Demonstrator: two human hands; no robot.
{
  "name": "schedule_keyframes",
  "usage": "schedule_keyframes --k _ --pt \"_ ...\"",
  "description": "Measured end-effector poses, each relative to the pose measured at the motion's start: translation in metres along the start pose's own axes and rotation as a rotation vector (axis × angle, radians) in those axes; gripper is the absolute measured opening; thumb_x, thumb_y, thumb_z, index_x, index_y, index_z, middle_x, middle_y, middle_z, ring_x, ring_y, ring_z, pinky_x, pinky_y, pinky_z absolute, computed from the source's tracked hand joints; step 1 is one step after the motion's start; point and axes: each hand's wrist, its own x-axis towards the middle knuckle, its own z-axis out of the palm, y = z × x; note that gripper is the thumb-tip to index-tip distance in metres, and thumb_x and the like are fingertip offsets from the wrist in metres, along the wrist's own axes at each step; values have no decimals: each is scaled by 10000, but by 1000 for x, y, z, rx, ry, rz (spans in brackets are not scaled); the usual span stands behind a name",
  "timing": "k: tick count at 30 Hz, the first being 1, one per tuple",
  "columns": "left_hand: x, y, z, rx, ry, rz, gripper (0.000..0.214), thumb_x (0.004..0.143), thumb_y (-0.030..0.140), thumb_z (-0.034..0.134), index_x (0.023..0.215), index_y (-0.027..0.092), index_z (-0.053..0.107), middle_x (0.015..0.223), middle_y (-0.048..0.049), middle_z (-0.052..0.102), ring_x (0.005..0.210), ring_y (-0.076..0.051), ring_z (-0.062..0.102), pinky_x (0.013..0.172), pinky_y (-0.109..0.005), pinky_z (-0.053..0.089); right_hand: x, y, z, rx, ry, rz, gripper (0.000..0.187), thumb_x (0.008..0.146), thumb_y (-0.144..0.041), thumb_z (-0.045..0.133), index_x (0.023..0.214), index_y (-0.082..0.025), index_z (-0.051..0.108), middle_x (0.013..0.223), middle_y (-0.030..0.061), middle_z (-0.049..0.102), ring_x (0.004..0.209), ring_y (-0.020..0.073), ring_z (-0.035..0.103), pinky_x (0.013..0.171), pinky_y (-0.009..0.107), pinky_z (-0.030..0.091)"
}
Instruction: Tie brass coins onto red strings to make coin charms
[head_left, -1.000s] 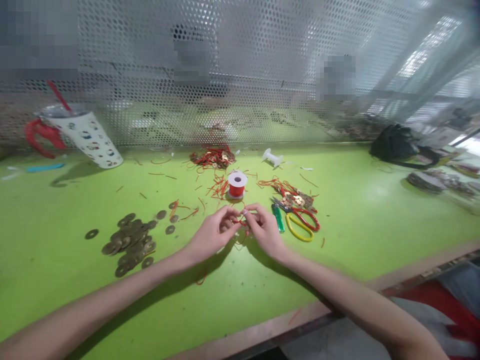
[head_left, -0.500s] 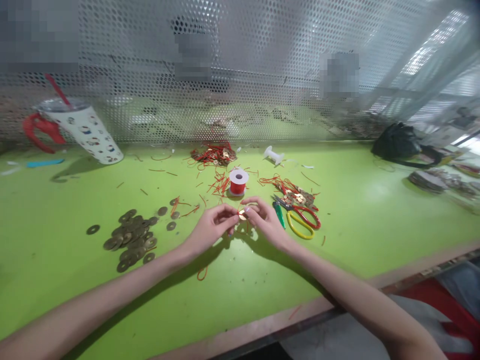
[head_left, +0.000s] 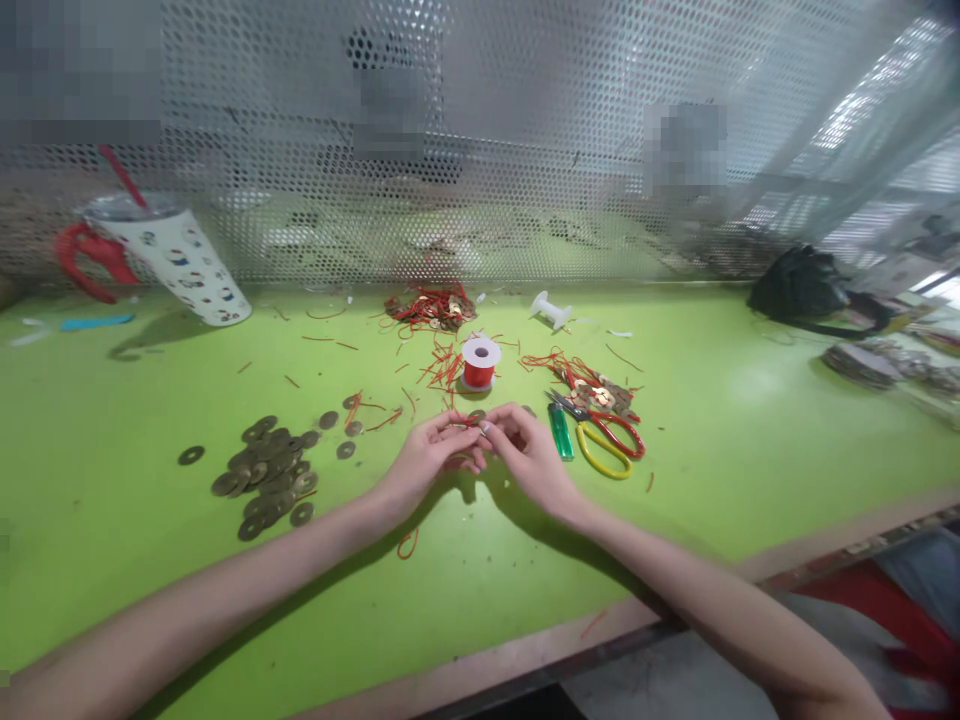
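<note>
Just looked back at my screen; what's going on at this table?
A person's left hand and right hand meet above the green table, holding a small disc and red cord between them. A red spool stands just beyond. Loose discs lie heaped to the left; scissors rest to the right, beside red-corded discs.

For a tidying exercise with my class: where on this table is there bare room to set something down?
Widest: the table between the scissors and black bag. Smaller, speckled patch: between the forearms, right of the loose cord loop. Crowded: around the spool, and at the coin pile left of the left hand.
</note>
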Motion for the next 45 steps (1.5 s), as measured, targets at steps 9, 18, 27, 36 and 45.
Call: schedule_keyframes --k 9,18,27,36,45 --pt "6 -6 -1 -66 60 -24 218 811 301 790 836 147 639 702 9 650 529 -65 541 507 -173 431 -3 2 -3 -141 32 -40 212 967 -397 581 932 -193 628 610 -45 492 533 128 432 512 266 303" --pt "4 -6 -2 35 52 -11 269 818 416 762 808 175 644 726 18 602 556 -77 487 529 -194 432 0 3 -12 -192 -73 -93 185 987 -357 546 928 -199 622 686 -13 556 602 145 474 559 274 360" --pt "7 -6 -5 2 73 21 309 846 432 738 785 148 633 692 4 636 505 -63 484 483 -186 376 0 1 -7 6 -53 49 246 955 -441 573 909 -199 574 703 -25 532 595 129 456 535 255 352" --pt "6 -10 3 100 110 118 314 900 460 671 795 175 591 580 46 568 424 -55 406 449 -193 301 -5 -4 4 46 9 110 295 908 -467 629 819 -186 644 609 -42 471 510 106 343 478 252 264" --pt "5 -14 -1 204 120 165 305 968 476 595 881 184 573 538 64 545 391 -54 365 429 -187 262 -2 -1 6 116 26 165 358 828 -532 706 805 -176 680 548 -63 400 492 90 286 462 245 207"
